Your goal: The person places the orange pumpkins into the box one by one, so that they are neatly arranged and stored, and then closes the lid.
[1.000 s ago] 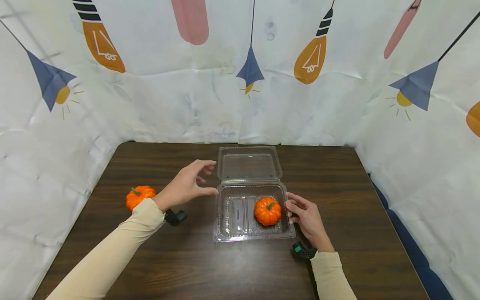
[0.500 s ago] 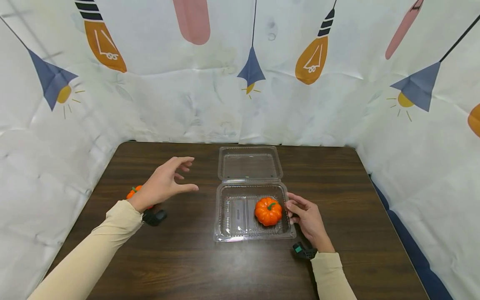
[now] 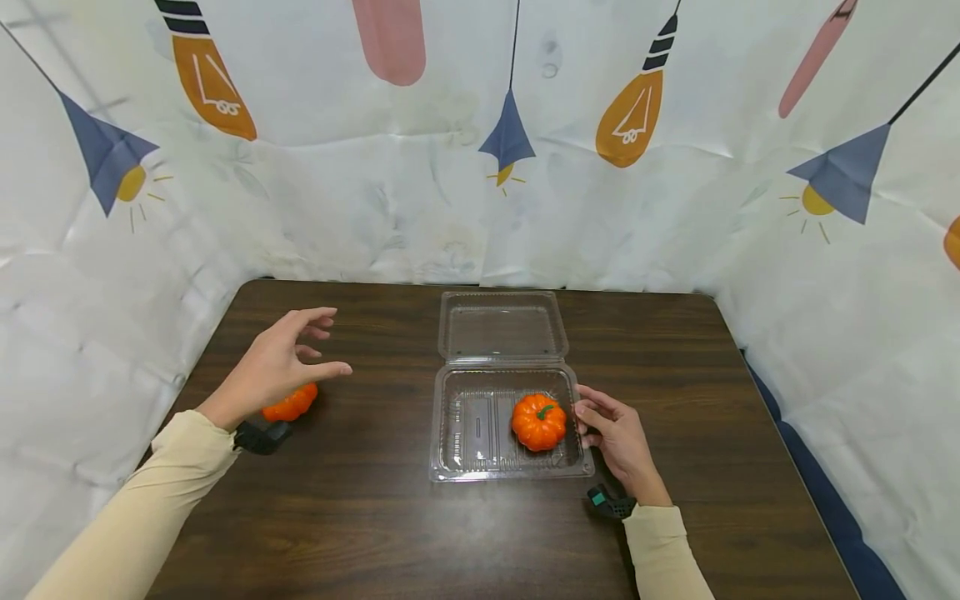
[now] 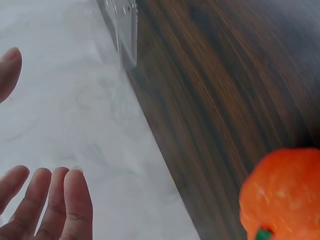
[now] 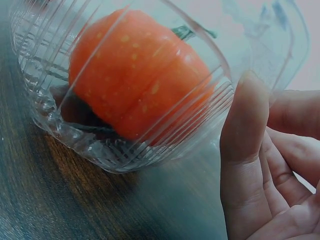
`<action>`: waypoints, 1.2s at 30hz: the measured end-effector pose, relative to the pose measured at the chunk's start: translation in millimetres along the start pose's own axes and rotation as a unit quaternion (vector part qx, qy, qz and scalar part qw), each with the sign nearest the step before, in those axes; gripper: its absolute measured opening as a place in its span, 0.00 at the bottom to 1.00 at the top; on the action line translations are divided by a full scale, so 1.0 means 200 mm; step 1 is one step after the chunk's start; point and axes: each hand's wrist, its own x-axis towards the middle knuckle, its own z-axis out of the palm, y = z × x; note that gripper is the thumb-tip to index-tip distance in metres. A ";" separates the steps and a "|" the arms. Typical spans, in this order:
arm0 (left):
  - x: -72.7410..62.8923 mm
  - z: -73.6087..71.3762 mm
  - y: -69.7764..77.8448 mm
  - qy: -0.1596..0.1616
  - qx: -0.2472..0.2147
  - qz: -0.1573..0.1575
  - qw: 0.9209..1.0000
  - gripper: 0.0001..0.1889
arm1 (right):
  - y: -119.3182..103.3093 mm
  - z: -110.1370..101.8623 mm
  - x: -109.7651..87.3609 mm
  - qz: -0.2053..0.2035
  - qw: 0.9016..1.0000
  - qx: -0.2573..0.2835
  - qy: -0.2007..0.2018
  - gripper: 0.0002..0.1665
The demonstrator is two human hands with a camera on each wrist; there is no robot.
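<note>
At your far left a printed cloth (image 3: 67, 333) rises beside the dark wooden table (image 3: 465, 542), and your left sleeve (image 3: 142, 500) runs in over that side of the tabletop to a black wrist strap (image 3: 262, 437). An orange pumpkin (image 3: 291, 406) with a green stem (which only the left wrist view shows) sits on the table, and from the head view your own left hand (image 3: 273, 362) and wrist block part of it. Near the middle stands a clear container (image 3: 463, 425), its lid (image 3: 502, 329) laid back toward the rear edge of the table; a second pumpkin (image 3: 538, 423), also green-stemmed, sits in the right half of the base. Further right come your right wrist strap (image 3: 611, 504) and right sleeve (image 3: 663, 546), then dark blue fabric (image 3: 817, 492) beyond the table's edge. As for the grips, your left thumb and fingers stand well apart with nothing between them, and the left-hand pumpkin lies under the wrist side of that hand, clear of your fingertips. Your right hand (image 3: 615, 432) pinches the container's right rim between thumb and fingers; the second pumpkin lies just to the left of that hold, with the clear side wall standing between it and your fingers.
</note>
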 end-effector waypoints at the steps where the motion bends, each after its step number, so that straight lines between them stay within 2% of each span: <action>1: -0.01 -0.01 -0.01 0.002 0.001 -0.003 1.000 0.47 | 0.00 0.00 0.00 0.000 1.000 0.000 0.000 0.33; 10: -0.08 -0.09 -0.15 0.019 0.006 -0.021 1.000 0.47 | -0.01 0.01 0.00 0.004 1.000 0.001 0.008 0.32; 16: -0.10 -0.12 -0.22 0.019 0.020 -0.036 0.999 0.48 | 0.00 0.00 0.00 0.002 1.000 0.008 0.010 0.30; 20: -0.12 -0.13 -0.26 0.018 0.033 -0.040 0.998 0.47 | 0.00 0.00 0.00 0.001 1.000 0.009 0.008 0.30; 29: -0.18 -0.13 -0.36 0.008 0.020 -0.058 0.998 0.47 | 0.00 0.00 0.00 0.003 1.000 0.007 0.008 0.31; 36: -0.22 -0.13 -0.43 0.002 0.042 -0.076 0.996 0.49 | 0.00 0.01 0.00 0.002 1.000 0.007 0.005 0.31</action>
